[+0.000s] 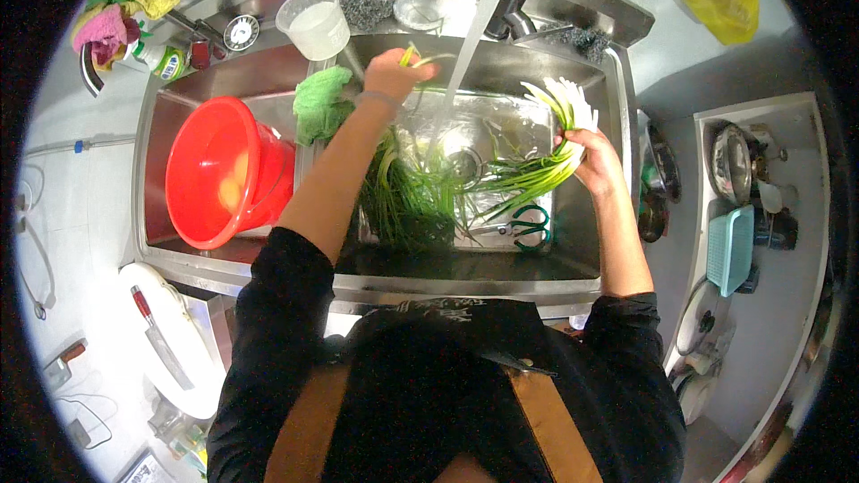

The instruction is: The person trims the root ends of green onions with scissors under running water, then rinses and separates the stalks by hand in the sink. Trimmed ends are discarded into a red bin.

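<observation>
My right hand (594, 157) is closed around a bunch of green onions (560, 164), their white ends pointing up and their green tops hanging over the right part of the steel sink. At the back left of this basin, my left hand (400, 74) pinches a few thin yellow-green stalks (408, 54). More loose greens (402, 204) lie below my left forearm in a shallow metal tray (490, 111). Water runs from the faucet (482, 13) between my hands. Green-handled scissors (531, 228) rest at the tray's front right.
A red plastic bucket (213, 174) stands tilted in the left basin. On the divider hangs a green cloth (322, 104), with a translucent plastic tub (314, 23) behind it. A cleaver (161, 345) lies on a white cutting board (194, 392) at the front left.
</observation>
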Available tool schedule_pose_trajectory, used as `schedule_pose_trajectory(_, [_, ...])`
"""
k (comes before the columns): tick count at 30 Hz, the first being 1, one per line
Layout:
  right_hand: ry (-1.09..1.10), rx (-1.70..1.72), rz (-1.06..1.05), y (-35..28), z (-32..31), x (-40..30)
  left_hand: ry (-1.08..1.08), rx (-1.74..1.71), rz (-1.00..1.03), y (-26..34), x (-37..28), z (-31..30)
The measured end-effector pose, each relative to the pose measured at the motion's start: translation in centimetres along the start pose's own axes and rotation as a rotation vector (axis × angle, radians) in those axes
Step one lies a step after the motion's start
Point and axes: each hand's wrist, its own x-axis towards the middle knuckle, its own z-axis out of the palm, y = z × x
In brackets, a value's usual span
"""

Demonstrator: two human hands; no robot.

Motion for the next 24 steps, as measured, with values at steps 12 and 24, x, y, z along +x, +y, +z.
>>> schedule_pose_trajectory(12, [0.095,-0.189,-0.065,3.9,6.6,1.2,-0.378,-0.908,-0.487,5.9,-8.0,4.7])
schedule_pose_trajectory(24, [0.037,-0.474,-0.176,4.5,8.0,1.3,-0.474,-0.691,-0.365,3.9,-6.8,3.0])
